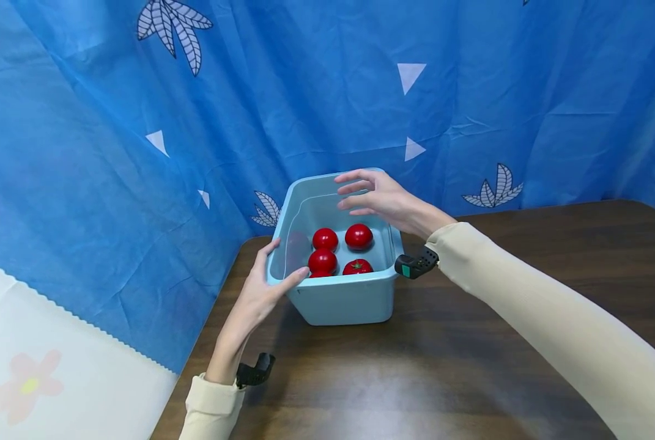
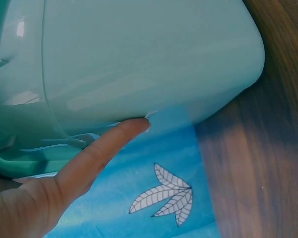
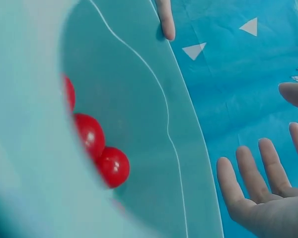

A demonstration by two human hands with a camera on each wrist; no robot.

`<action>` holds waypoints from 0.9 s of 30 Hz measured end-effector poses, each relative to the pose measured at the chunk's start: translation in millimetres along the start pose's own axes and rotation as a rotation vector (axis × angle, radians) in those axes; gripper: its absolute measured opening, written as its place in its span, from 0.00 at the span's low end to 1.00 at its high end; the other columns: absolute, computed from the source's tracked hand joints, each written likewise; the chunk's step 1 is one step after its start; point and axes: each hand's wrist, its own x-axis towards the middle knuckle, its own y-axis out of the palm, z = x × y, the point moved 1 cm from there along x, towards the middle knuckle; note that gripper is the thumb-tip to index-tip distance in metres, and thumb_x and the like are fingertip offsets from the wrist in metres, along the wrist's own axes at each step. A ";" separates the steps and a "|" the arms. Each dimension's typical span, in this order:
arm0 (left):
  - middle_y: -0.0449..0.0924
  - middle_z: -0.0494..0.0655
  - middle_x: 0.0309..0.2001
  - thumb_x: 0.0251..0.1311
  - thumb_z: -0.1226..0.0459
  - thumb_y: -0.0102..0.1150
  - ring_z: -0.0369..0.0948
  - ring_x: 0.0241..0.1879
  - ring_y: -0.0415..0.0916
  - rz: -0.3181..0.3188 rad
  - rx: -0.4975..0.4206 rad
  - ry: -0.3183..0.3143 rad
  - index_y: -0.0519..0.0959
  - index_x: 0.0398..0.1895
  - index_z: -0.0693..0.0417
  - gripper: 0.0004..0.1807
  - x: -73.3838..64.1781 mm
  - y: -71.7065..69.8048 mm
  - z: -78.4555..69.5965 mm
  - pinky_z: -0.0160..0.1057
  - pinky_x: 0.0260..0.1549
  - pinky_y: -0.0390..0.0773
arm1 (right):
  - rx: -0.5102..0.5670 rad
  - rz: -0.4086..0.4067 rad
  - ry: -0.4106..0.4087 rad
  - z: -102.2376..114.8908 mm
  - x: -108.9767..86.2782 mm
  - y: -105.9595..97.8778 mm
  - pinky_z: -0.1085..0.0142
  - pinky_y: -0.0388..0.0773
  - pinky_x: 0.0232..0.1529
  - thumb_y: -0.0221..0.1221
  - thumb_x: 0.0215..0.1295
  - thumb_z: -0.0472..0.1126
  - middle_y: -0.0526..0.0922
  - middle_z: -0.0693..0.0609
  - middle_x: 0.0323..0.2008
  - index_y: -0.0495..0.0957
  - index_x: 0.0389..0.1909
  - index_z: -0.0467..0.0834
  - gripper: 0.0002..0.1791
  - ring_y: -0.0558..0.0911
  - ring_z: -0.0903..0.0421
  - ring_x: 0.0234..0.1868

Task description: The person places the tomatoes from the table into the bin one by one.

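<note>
A light blue plastic bin [image 1: 340, 299] stands on the wooden table with several shiny red tomatoes [image 1: 359, 237] on its floor. One tomato [image 1: 358, 266] shows a green stem. The left hand [image 1: 261, 290] grips the bin's near left corner, thumb over the near rim. In the left wrist view, one finger of the left hand [image 2: 92, 161] lies along the bin's outer wall [image 2: 154, 54]. Above the bin's right side hovers the right hand [image 1: 379, 198], its fingers spread, slightly bent and holding nothing. The right wrist view shows tomatoes [image 3: 113, 167] partly hidden by the near wall.
A blue curtain [image 1: 333, 91] with leaf and triangle prints hangs right behind the bin. The dark wooden table [image 1: 525, 287] extends to the right and toward the front. At the lower left hangs white cloth [image 1: 74, 342] with a flower print. Both wrists wear black devices [image 1: 418, 264].
</note>
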 end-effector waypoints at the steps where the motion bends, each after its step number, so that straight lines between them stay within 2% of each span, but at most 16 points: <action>1: 0.58 0.54 0.78 0.62 0.44 0.69 0.58 0.73 0.62 0.001 -0.002 -0.001 0.49 0.84 0.42 0.53 -0.3 0.6 0.4 0.67 0.64 0.73 | -0.011 0.002 0.000 -0.3 -3.0 -2.7 0.45 0.72 0.70 0.62 0.72 0.35 0.71 0.38 0.71 0.66 0.75 0.40 0.33 0.78 0.38 0.66; 6: 0.57 0.55 0.78 0.62 0.44 0.69 0.59 0.73 0.62 0.006 0.003 0.000 0.49 0.83 0.43 0.53 -2.8 2.5 2.3 0.67 0.64 0.73 | -0.059 -0.020 -0.020 -0.6 -23.8 -22.1 0.46 0.72 0.70 0.63 0.72 0.37 0.71 0.38 0.71 0.66 0.75 0.40 0.32 0.76 0.40 0.68; 10: 0.57 0.55 0.79 0.62 0.45 0.68 0.60 0.73 0.61 0.007 0.008 0.014 0.50 0.83 0.43 0.52 -3.6 1.5 2.5 0.68 0.64 0.72 | -0.056 -0.102 -0.036 -2.2 -43.3 -42.3 0.49 0.73 0.69 0.61 0.75 0.38 0.72 0.39 0.70 0.67 0.74 0.40 0.29 0.76 0.42 0.68; 14: 0.56 0.55 0.79 0.63 0.44 0.68 0.59 0.73 0.61 0.008 0.015 0.014 0.49 0.83 0.43 0.52 -3.0 -0.5 1.7 0.68 0.64 0.72 | -0.134 -0.178 -0.022 -13.7 -62.6 -62.0 0.55 0.76 0.66 0.61 0.76 0.42 0.73 0.40 0.70 0.67 0.74 0.40 0.29 0.75 0.44 0.69; 16: 0.56 0.56 0.79 0.63 0.44 0.67 0.59 0.73 0.61 0.006 0.020 0.005 0.49 0.84 0.43 0.52 -3.0 -1.0 1.2 0.68 0.64 0.72 | -0.210 -0.188 -0.008 -23.3 -71.9 -70.0 0.52 0.76 0.68 0.61 0.76 0.44 0.73 0.39 0.70 0.67 0.74 0.41 0.29 0.75 0.43 0.68; 18: 0.56 0.56 0.79 0.63 0.44 0.67 0.60 0.73 0.60 0.004 0.025 -0.002 0.49 0.84 0.43 0.52 -3.2 -1.2 0.7 0.68 0.64 0.72 | -0.302 -0.188 -0.007 -34.7 -81.5 -77.7 0.45 0.74 0.68 0.61 0.77 0.44 0.73 0.37 0.69 0.67 0.73 0.40 0.29 0.74 0.40 0.69; 21: 0.55 0.56 0.78 0.64 0.45 0.67 0.59 0.73 0.60 0.004 0.023 -0.007 0.49 0.84 0.43 0.52 -3.6 -1.3 0.4 0.68 0.64 0.72 | -0.472 -0.193 -0.040 -53.1 -96.2 -86.9 0.36 0.71 0.65 0.63 0.75 0.42 0.73 0.36 0.66 0.69 0.71 0.38 0.27 0.73 0.36 0.67; 24: 0.56 0.56 0.78 0.64 0.45 0.67 0.59 0.72 0.61 0.008 0.017 0.008 0.49 0.84 0.44 0.52 -2.9 -1.7 0.2 0.67 0.64 0.72 | -0.667 -0.212 -0.079 -70.5 -109.8 -95.8 0.34 0.70 0.63 0.65 0.73 0.40 0.73 0.35 0.64 0.72 0.68 0.36 0.27 0.72 0.35 0.66; 27: 0.56 0.56 0.78 0.64 0.45 0.67 0.59 0.72 0.62 0.008 0.015 0.021 0.49 0.83 0.45 0.51 -2.0 -2.6 0.4 0.67 0.64 0.73 | -0.865 -0.224 -0.060 -85.5 -120.2 -102.3 0.30 0.66 0.58 0.67 0.71 0.46 0.68 0.34 0.65 0.71 0.69 0.38 0.31 0.69 0.32 0.64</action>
